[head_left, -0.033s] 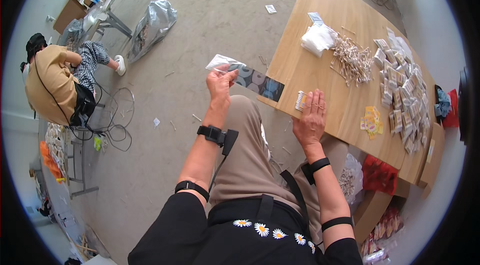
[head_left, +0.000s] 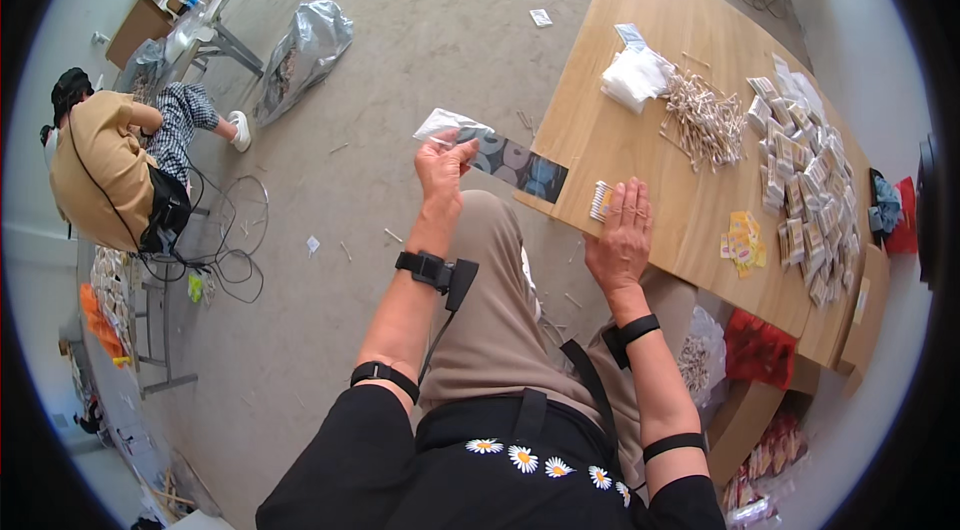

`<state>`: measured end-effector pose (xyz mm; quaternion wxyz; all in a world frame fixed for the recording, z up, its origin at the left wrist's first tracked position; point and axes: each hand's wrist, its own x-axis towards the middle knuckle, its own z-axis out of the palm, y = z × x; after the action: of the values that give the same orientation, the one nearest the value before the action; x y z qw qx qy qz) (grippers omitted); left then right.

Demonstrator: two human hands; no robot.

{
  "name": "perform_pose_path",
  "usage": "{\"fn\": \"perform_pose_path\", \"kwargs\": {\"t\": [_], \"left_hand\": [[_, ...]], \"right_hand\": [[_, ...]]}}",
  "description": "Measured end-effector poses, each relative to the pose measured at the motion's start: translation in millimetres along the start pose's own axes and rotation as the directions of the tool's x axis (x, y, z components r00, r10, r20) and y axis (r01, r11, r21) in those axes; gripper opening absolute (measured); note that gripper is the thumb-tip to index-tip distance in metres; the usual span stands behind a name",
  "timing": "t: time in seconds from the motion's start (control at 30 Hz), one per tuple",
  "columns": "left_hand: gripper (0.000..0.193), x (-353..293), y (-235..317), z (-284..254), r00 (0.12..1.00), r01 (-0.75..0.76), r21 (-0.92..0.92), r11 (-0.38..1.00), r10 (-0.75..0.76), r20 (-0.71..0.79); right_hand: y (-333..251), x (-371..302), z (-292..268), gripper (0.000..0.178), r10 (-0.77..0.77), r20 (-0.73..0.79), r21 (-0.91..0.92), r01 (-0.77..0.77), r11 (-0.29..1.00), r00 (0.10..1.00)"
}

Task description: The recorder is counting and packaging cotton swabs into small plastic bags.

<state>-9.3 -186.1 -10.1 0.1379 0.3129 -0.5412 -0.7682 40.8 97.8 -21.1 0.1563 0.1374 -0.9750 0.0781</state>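
Note:
My left hand is raised left of the table corner, its thumb and fingers pinched on a small clear plastic bag. Just beyond those fingers, a dark patterned strip juts out from the table corner. My right hand lies flat at the table's near edge, fingers stretched out side by side. Under and beside its fingertips is a neat row of cotton swabs with a bit of yellow showing, partly covered by the hand. Several yellow cards lie to the right of this hand.
On the wooden table lie a stack of clear bags, a loose swab pile and a heap of filled packets. Below it are a red bag and cartons. Another person sits at left near cables and a grey sack.

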Motion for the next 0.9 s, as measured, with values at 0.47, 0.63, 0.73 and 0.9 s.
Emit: {"fn": "perform_pose_path", "kwargs": {"t": [0.47,0.63,0.73,0.9], "left_hand": [[0.028,-24,-40,37,0.987,0.161,-0.169,0.972,-0.157,0.038],[0.026,-28,-45,43,0.991,0.132,-0.159,0.978,-0.134,-0.003],[0.030,-32,-40,41,0.982,0.187,-0.103,0.977,-0.189,-0.011],[0.036,-49,-33,15,0.963,0.266,-0.076,0.961,-0.261,0.069]], "right_hand": [[-1,1,0,0.076,0.010,-0.023,0.001,-0.010,1.000,1.000],[-1,2,1,0.077,0.011,-0.010,-0.015,-0.012,1.000,1.000],[0,2,-1,0.078,0.019,-0.003,-0.002,-0.019,1.000,1.000],[-1,-1,-3,0.084,0.016,0.055,0.041,-0.019,0.999,0.998]]}}
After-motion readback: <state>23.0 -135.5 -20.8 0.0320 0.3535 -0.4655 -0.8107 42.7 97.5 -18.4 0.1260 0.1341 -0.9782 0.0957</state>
